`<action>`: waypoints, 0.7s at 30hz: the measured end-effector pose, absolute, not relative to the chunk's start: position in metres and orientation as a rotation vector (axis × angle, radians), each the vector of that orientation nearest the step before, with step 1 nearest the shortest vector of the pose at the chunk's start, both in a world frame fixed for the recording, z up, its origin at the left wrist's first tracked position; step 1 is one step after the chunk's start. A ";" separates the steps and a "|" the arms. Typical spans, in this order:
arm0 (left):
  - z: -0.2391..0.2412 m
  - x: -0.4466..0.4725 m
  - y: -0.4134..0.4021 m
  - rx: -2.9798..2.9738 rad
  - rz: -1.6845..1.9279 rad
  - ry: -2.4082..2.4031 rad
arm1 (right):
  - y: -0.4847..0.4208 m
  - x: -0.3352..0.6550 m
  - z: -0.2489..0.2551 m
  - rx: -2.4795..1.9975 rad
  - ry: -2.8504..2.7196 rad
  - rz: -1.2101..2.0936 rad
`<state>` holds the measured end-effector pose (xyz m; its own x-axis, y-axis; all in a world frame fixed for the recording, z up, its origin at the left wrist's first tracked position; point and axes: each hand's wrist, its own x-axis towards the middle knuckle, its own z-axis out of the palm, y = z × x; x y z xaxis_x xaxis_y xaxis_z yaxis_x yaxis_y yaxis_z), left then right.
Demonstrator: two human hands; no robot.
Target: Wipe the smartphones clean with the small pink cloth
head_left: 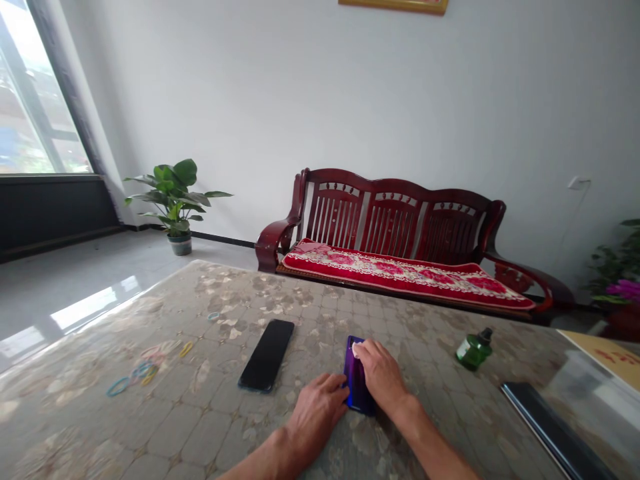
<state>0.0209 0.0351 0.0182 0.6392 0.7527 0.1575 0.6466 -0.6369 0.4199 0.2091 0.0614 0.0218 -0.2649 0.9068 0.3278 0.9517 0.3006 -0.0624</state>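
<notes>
A purple phone (354, 380) lies back up on the patterned table (210, 413). My left hand (320, 415) rests at its near left edge, fingers curled against the side of it. My right hand (380, 373) lies on top of the phone and pinches a small white pad (356, 347) pressed to its far end. A black phone (267, 353) lies screen up a little to the left, untouched.
A small green bottle (474, 349) stands to the right. A dark flat device (555, 427) lies near the right edge. Several coloured rubber bands (143, 372) are scattered at left. Beyond the table stand a red wooden bench (400, 260) and a potted plant (175, 200).
</notes>
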 end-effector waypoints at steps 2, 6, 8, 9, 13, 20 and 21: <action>0.017 0.022 0.036 2.568 0.477 1.083 | 0.050 0.210 0.021 -1.616 -2.303 -0.190; 0.017 0.023 0.036 2.609 0.490 1.044 | 0.044 0.211 0.021 -1.569 -2.322 -0.157; 0.017 0.023 0.037 2.612 0.493 1.041 | 0.053 0.212 0.022 -1.591 -2.310 -0.160; 0.017 0.023 0.037 2.614 0.499 1.039 | 0.060 0.213 0.023 -1.611 -2.299 -0.169; 0.013 0.022 0.039 2.637 0.535 1.027 | 0.081 0.214 0.025 -1.692 -2.255 -0.193; 0.013 0.022 0.039 2.651 0.520 1.067 | 0.055 0.210 0.018 -1.601 -2.268 -0.198; 0.014 0.022 0.038 2.651 0.513 1.072 | 0.050 0.210 0.018 -1.588 -2.279 -0.188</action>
